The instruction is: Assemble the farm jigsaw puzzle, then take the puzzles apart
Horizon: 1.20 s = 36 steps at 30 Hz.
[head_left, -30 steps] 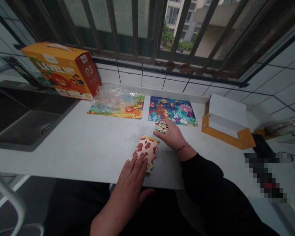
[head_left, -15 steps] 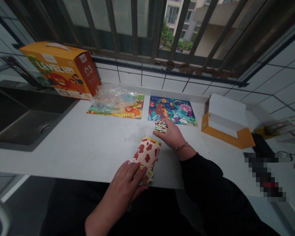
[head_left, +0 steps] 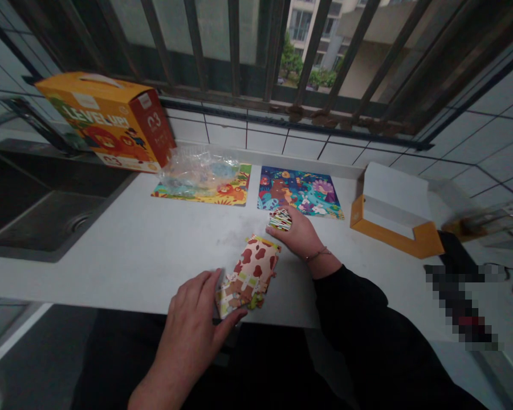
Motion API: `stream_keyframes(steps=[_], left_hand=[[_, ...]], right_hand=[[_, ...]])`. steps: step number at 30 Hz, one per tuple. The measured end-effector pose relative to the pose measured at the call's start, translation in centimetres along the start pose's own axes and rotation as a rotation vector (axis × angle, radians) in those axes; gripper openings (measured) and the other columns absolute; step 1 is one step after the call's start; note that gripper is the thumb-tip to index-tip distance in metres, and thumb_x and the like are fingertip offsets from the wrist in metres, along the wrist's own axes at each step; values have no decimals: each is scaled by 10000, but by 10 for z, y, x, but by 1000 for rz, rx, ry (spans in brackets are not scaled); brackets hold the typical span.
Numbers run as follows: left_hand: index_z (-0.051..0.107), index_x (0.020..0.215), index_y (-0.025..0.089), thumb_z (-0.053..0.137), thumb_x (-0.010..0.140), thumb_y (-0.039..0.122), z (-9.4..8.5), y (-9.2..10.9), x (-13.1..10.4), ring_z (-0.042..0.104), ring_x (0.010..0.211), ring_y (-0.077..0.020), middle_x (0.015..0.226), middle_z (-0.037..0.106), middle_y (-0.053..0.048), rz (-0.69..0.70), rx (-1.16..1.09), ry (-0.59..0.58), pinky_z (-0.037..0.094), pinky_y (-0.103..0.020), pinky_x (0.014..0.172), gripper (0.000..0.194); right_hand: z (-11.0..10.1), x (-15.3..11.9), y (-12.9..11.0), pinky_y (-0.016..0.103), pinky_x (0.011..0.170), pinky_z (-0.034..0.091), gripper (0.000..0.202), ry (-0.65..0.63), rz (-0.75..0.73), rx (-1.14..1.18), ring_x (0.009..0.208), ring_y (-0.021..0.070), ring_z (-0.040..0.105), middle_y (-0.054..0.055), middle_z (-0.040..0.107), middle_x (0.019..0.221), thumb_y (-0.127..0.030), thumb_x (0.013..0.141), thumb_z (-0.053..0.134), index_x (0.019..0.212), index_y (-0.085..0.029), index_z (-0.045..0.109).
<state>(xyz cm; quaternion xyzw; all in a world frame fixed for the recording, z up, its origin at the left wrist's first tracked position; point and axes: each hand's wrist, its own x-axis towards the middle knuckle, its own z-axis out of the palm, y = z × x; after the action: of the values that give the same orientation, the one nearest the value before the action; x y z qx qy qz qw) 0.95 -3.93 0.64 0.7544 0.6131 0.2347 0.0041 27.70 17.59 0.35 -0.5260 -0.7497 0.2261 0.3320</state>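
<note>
Partly joined jigsaw puzzle pieces (head_left: 259,257), with red-brown patches on a pale cow-like body, lie on the counter in front of me. At their lower left is a puzzle piece (head_left: 228,299) with a brown and fence pattern. My left hand (head_left: 194,313) grips it, fingers along its left edge and thumb under its lower edge. Farther up, my right hand (head_left: 297,230) is closed round a stack of puzzle pieces (head_left: 280,220), whose striped edges face left. A small green piece (head_left: 256,300) sits at the lower right of the joined part.
Behind are a lion picture sheet (head_left: 226,196) under clear plastic wrap (head_left: 196,171) and a dark blue animal picture sheet (head_left: 299,191). An orange box (head_left: 106,125) stands left beside the sink (head_left: 60,228). An opened orange-and-white box (head_left: 393,228) lies right.
My left hand has moved left and off the top of the lower pieces, uncovering the fence-patterned part. The right hand stays with its stack.
</note>
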Motion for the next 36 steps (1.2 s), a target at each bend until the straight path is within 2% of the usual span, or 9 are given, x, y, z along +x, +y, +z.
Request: stream_keyframes(steps=[6,11,16,21,25,27,31,33,36], left_hand=[[670,1299,163,616,1062,576,-6,-9,-5,720,1054,-347,1214,742,-160,19,-2,-89,631,-522,899,479],[684,1221,180,627,1046,625,-12,-26,-2,740,1004,-315,1131,753,-125,41,-64,-89,640,-483,876,481],[669,1257,225,678,1029,603,-16,-36,-4,757,1037,-291,1162,770,-96,66,-155,-48,639,-449,886,441],[661,1342,236,677,1072,423,-8,-23,8,765,1066,-270,1206,786,-95,191,-227,-78,633,-429,894,329],[653,1371,221,669,1074,385,5,-10,21,761,1079,-301,1254,775,-128,296,-192,-97,636,-463,884,340],[631,1422,222,701,1054,379,7,-5,27,738,1180,-332,1367,739,-155,308,-162,-131,629,-500,949,407],[435,1637,204,779,991,360,8,6,39,605,1433,-368,1621,580,-194,322,-157,-217,550,-557,1132,748],[454,1620,206,815,956,364,9,10,45,610,1418,-371,1584,613,-182,311,-156,-277,545,-561,1132,772],[575,1495,230,867,899,364,15,13,52,675,1276,-365,1425,704,-146,268,-146,-333,578,-542,1044,677]], right_hand=[[2,-1,4,472,988,578,560,16,-33,4,1067,301,731,99,763,1220,-538,836,874,1263,-237,672],[0,-1,2,477,997,580,577,14,-9,-5,1100,310,734,105,764,1252,-538,829,877,1280,-245,669],[1,0,3,480,993,579,569,18,-30,-21,1089,312,733,111,765,1235,-539,834,874,1270,-235,669],[1,0,2,484,990,583,564,13,-16,-14,1097,317,731,109,766,1241,-544,829,872,1263,-245,672],[-1,0,-1,481,984,585,561,4,7,-8,1078,314,738,99,771,1199,-528,821,883,1253,-239,672],[-1,0,-2,479,982,586,557,3,7,-10,1070,313,740,100,773,1194,-521,821,887,1248,-235,673],[0,-1,-2,492,991,583,565,11,2,-24,1096,320,738,109,768,1250,-527,827,881,1272,-247,673],[0,-1,-1,495,995,584,572,12,7,-22,1105,323,738,109,767,1257,-531,823,883,1275,-249,673],[0,0,0,498,1007,583,574,6,1,-13,1116,324,736,105,767,1252,-534,819,883,1269,-248,671]])
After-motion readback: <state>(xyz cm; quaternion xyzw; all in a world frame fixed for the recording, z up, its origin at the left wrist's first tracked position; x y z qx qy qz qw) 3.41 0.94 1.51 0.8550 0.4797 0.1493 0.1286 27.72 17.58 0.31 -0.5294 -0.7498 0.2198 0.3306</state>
